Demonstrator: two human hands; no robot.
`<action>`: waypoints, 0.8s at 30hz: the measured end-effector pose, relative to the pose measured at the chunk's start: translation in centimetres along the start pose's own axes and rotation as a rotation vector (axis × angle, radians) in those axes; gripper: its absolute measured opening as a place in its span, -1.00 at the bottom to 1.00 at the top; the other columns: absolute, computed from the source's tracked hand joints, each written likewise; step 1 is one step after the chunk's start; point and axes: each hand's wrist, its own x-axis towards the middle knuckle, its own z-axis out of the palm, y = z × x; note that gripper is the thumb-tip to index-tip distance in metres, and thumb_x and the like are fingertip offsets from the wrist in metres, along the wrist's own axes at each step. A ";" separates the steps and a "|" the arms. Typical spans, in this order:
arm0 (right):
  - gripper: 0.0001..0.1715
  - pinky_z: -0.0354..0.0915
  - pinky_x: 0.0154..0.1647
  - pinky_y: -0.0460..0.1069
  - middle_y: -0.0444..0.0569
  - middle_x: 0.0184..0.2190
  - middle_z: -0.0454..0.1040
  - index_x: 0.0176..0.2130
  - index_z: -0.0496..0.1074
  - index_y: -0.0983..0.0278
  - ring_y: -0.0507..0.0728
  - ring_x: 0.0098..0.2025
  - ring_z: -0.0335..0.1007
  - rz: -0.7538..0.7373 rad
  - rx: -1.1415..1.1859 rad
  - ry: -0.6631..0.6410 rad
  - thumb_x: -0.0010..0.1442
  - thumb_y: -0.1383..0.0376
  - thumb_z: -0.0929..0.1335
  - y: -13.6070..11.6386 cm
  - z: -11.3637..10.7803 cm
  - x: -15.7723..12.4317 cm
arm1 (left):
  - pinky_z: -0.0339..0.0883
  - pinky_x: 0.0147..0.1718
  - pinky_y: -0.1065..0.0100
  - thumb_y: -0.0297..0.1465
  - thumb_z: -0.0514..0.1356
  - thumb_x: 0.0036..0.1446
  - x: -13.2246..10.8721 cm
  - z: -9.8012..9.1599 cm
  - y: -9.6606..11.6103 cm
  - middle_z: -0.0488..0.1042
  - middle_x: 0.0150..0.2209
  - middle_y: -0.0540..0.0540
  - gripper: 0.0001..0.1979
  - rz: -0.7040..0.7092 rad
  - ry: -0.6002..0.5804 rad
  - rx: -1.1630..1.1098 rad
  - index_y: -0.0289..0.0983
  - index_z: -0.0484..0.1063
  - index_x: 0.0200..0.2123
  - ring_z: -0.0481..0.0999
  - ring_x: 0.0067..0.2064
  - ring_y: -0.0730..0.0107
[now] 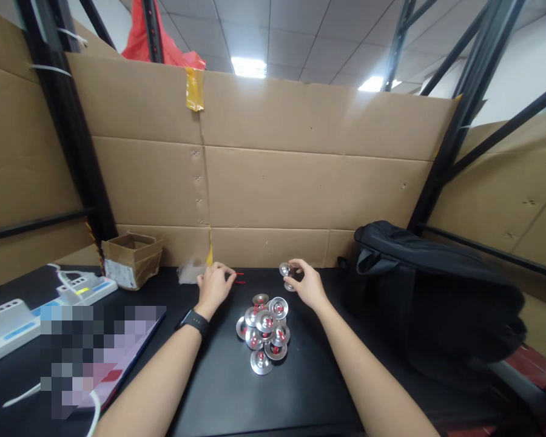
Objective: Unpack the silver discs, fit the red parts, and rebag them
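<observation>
Left hand [215,283] pinches a red cord [239,274] and right hand [308,283] pinches metal discs [284,268] just below mid-frame, beyond the disc pile [265,322] at lower centre, seemingly preparing to fit cord to discs, which calls for bringing them together.

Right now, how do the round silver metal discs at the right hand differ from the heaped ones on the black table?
The two round silver metal discs are held in the right hand; the heaped silver discs lie piled on the black table. The heaped discs show red cord; the held ones show none clearly. Both are shiny and round.
</observation>
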 end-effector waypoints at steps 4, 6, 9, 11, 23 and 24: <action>-0.64 0.32 -0.09 0.04 -0.07 -0.18 0.59 -0.17 0.52 0.16 0.19 -0.13 0.47 0.111 -0.226 -0.077 -0.03 0.36 0.48 2.8 -1.3 0.5 | 0.14 -0.01 0.06 -0.24 0.19 0.19 0.0 0.8 -1.0 0.50 -0.07 -0.16 -0.81 0.010 -0.105 0.052 -0.14 0.60 -0.29 0.38 0.02 0.05; -0.68 0.33 -0.13 0.01 -0.06 -0.21 0.60 -0.21 0.53 0.16 0.17 -0.17 0.50 0.164 -0.269 -0.140 -0.04 0.37 0.49 3.8 -1.4 0.5 | 0.15 -0.02 0.09 -0.23 0.19 0.19 0.0 1.1 -1.0 0.51 -0.07 -0.16 -0.80 0.022 -0.126 0.062 -0.14 0.60 -0.29 0.38 0.01 0.05; -0.69 0.33 -0.15 -0.02 -0.07 -0.25 0.61 -0.24 0.55 0.18 0.15 -0.21 0.52 0.181 -0.255 -0.216 -0.06 0.39 0.50 4.7 -1.1 0.5 | 0.16 -0.03 0.11 -0.21 0.19 0.19 0.0 1.4 -0.8 0.51 -0.06 -0.15 -0.79 0.032 -0.119 0.068 -0.12 0.60 -0.25 0.38 0.02 0.06; -0.68 0.34 -0.13 -0.02 -0.07 -0.25 0.62 -0.23 0.56 0.19 0.14 -0.20 0.52 0.161 -0.224 -0.243 -0.07 0.38 0.51 4.8 -0.7 0.4 | 0.17 -0.03 0.11 -0.21 0.17 0.20 0.0 1.4 -0.6 0.50 -0.05 -0.15 -0.78 0.032 -0.101 0.057 -0.11 0.59 -0.22 0.39 0.02 0.06; -0.82 0.32 -0.05 0.02 -0.02 -0.20 0.62 -0.27 0.63 0.16 0.21 -0.09 0.50 0.105 -0.309 -0.318 0.03 0.27 0.47 4.5 0.0 0.4 | 0.14 0.01 0.23 -0.23 0.18 0.25 -1.6 -0.1 3.0 0.54 -0.06 0.01 -0.81 0.570 -0.440 -0.153 0.06 0.59 -0.15 0.42 0.03 0.22; -0.83 0.31 -0.04 0.03 -0.01 -0.19 0.61 -0.28 0.62 0.16 0.22 -0.08 0.49 0.099 -0.324 -0.308 0.04 0.27 0.46 4.3 0.0 0.4 | 0.13 0.00 0.22 -0.23 0.17 0.26 -1.8 0.0 3.2 0.54 -0.06 0.01 -0.80 0.584 -0.447 -0.148 0.07 0.59 -0.14 0.42 0.03 0.22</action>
